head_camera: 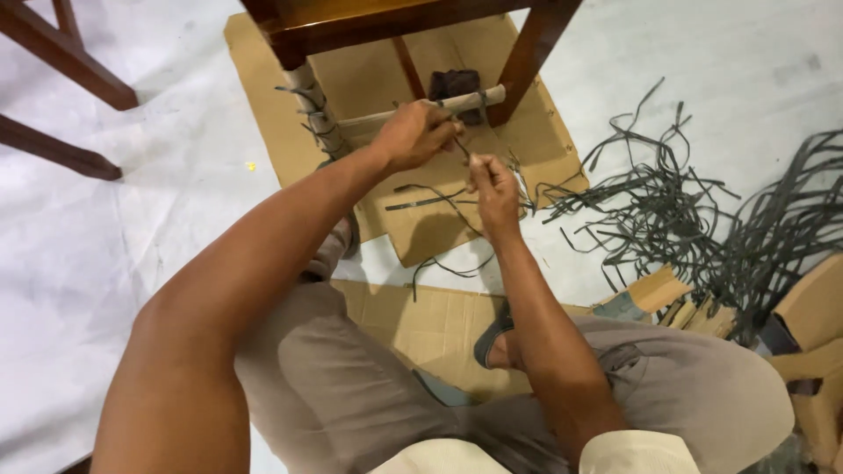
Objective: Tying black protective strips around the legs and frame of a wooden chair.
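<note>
Thin dark grey flat strip (pixel 439 198), limp & light, prob. springy, runs from the paper-wrapped wooden chair rung (pixel 457 102) at 12 o'clock. Best held near the end. Left hand (pixel 413 133) closed on rung/strip; right hand (pixel 490 180) pinches strip. Knot hidden by fingers; chair top cut off.

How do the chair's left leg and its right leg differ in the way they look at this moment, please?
The left leg is wrapped in pale covering tied with dark strips; the right leg is bare dark wood. The left hand works nearer the left leg; the right hand pinches a strip. Both legs stand on cardboard.
</note>
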